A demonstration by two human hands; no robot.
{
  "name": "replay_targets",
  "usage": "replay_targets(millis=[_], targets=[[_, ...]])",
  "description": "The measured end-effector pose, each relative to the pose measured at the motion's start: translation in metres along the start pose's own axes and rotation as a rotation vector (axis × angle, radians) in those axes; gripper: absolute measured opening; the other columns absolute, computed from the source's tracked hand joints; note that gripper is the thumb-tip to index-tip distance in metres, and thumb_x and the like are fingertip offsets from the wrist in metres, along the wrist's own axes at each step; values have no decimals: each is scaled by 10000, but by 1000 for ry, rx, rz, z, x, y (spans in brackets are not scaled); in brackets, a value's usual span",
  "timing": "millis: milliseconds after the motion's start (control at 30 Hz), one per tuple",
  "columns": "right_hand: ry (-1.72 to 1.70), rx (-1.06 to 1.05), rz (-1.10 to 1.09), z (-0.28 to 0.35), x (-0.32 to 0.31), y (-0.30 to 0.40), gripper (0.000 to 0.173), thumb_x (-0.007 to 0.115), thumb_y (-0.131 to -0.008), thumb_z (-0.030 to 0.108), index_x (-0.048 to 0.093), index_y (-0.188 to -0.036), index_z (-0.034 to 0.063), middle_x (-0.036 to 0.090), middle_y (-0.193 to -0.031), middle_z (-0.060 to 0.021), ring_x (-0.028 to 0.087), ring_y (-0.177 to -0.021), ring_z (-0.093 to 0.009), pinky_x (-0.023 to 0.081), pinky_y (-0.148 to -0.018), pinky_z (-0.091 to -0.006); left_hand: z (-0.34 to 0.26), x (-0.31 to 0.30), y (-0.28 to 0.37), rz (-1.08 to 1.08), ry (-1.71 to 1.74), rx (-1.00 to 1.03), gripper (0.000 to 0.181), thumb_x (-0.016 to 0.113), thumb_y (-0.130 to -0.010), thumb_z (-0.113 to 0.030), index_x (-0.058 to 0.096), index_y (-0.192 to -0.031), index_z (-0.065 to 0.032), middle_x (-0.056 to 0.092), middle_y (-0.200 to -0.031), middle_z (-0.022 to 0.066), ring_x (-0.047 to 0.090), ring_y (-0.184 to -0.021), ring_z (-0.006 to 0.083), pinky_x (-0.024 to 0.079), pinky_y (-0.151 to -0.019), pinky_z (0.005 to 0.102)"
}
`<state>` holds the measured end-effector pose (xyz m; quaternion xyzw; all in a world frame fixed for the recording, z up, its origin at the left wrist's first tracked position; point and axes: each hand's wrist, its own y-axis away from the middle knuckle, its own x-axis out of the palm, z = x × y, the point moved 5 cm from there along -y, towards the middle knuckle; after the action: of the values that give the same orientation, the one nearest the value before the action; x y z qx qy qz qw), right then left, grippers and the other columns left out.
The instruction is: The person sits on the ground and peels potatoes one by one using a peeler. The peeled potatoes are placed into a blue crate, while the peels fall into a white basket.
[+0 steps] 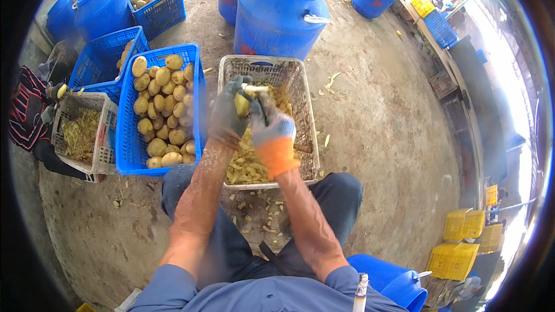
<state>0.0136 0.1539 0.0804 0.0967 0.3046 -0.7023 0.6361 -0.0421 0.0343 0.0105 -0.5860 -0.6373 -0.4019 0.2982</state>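
My left hand (230,108), in a dark, dirty work glove, is closed around a potato (242,105) with pale yellow peeled flesh. My right hand (272,128), in a grey glove with an orange cuff, is blurred by motion and presses close to the potato. Its fingers are closed on a peeling tool, mostly hidden and too blurred to name exactly. A narrow whitish piece (256,89) lies across the fingertips; I cannot tell whether it is peel or part of the tool. Beneath both hands stands a grimy white plastic crate (314,138) with potato peelings (247,164) inside.
Left of the crate, a blue plastic crate (123,138) holds unpeeled potatoes (162,104). A large blue barrel (279,21) stands just beyond. At far left another person's gloved hand (48,112) is above a second peelings crate (102,147). A blue barrel (386,279) lies behind my right side.
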Motion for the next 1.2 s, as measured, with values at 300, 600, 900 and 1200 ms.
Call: replay_targets(millis=[300,600,900,1200], targets=[[-72,-27,-110,-24,8,36,407,649,-977,160,614,-1360,26,723,-810,-155,589,-629,-99,488,-568,-294,0,-24,-11,144,-82,141,354,500,-1048,-366,584,-1114,-28,673,-926,106,675,-830,235,580,-731,367],[114,-100,2,-22,10,54,404,648,-955,113,627,-1352,42,735,-848,-170,638,-654,-137,519,-613,-307,-10,-6,-7,204,243,-6,256,567,-1020,-340,626,-949,-101,656,-822,67,668,-779,212,601,-685,361],[10,-221,-154,-8,8,19,394,680,-908,110,660,-1297,51,720,-960,-196,711,-755,-268,543,-654,-366,-12,-8,-13,159,-92,158,420,472,-1047,-479,550,-1107,-71,677,-833,101,690,-820,281,596,-832,494],[187,-85,-134,-30,-3,46,430,681,-913,169,635,-1340,137,709,-928,-173,705,-748,-314,538,-643,-397,-6,-7,2,-50,79,153,312,620,-999,-381,583,-1000,-72,680,-886,104,687,-845,272,580,-921,563]])
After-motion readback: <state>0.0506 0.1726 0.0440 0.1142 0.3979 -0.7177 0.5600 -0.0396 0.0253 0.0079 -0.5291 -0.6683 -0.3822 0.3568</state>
